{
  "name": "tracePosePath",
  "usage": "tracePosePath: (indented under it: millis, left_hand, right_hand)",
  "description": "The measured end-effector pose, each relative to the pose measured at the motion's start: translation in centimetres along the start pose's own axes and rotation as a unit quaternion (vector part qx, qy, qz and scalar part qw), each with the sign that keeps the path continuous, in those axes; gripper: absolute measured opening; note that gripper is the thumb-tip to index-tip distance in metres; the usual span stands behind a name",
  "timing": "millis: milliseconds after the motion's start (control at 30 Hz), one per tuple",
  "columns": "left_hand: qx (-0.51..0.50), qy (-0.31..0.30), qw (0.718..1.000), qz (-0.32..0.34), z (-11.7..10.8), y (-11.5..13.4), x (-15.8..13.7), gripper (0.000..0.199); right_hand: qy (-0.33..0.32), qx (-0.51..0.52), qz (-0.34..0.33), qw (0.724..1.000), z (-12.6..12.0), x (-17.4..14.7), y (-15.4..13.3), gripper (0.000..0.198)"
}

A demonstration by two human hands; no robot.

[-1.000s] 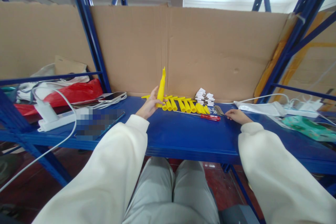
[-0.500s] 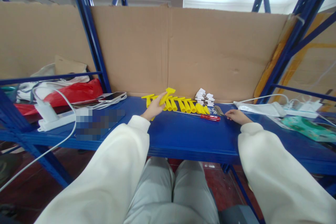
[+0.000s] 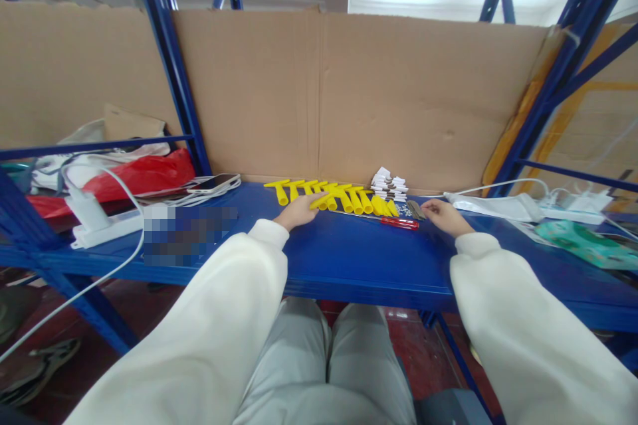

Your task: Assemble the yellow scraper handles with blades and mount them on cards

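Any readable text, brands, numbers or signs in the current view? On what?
None readable.
Green packet: any print too blurred.
Red screwdriver handle: no legible marking.
Yellow parts: too small to make out any marking.
Pixelated patch, left: nothing readable.

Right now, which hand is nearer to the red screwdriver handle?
The right. The right hand is just off the red screwdriver handle's right end; the left hand is farther away, to its left, at the yellow pieces.
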State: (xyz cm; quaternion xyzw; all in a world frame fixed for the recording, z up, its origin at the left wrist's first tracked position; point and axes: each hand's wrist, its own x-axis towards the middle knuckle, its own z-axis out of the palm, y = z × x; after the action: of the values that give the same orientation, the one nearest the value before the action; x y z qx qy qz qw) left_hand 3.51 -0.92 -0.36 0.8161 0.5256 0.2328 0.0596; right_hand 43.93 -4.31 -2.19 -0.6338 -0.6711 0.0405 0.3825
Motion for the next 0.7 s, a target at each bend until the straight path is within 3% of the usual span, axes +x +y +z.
tracePosePath:
  millis: [100,267,533,700]
  left_hand:
    - [0.023,-0.001,1.000,0.011,-0.1,0.3,-0.1,0.062]
    - [0.029,-0.002,0.999,0.018,-0.2,0.4,-0.2,0.061]
    - [0.029,0.002,0.999,0.021,-0.3,0.5,-0.3,0.061]
    - [0.022,0.002,1.000,0.017,-0.3,0.6,-0.4,0.061]
  right_hand:
    - [0.007,-0.014,-0.082,0.997,0.8,-0.3,-1.5,0.021]
    - [-0.065,-0.049,-0.184,0.980,2.0,-0.7,-3.1,0.028]
    - [-0.106,-0.054,-0.204,0.972,1.9,-0.4,-2.7,0.033]
    - [-0.123,-0.047,-0.176,0.975,1.0,-0.2,-2.3,0.029]
